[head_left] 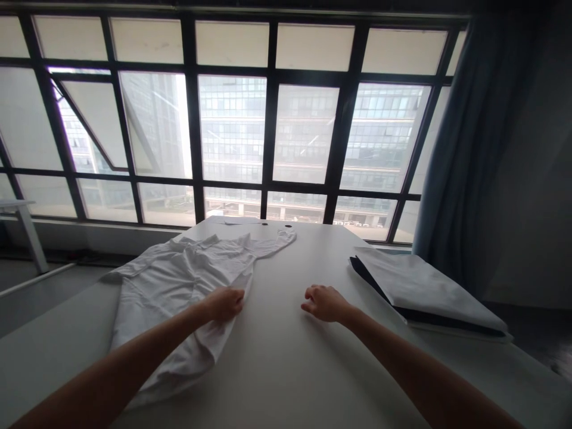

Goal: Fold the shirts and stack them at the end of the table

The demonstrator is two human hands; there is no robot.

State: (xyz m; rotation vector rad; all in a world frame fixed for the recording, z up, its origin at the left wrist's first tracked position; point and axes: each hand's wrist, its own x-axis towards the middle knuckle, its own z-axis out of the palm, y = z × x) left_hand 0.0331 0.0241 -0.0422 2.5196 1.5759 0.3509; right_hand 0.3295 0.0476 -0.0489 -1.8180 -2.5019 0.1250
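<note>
A wrinkled white shirt (179,280) lies spread over the left half of the white table (286,369). One of its sleeves stretches toward the far right, past the middle of the tabletop. My left hand (227,304) is closed on the shirt's right edge, and that edge lifts a little around the fingers. Over the bare tabletop to the right of the shirt is my right hand (325,302), apart from the cloth. Its fingers are loosely curled with a gap at the thumb, and nothing shows in them.
A stack of flat, folded white and dark cloth (429,292) lies at the table's right edge. Flat white sheets (236,220) lie at the far end, near two dark round spots. Beyond are windows (232,131), one tilted open, and a dark curtain (465,149).
</note>
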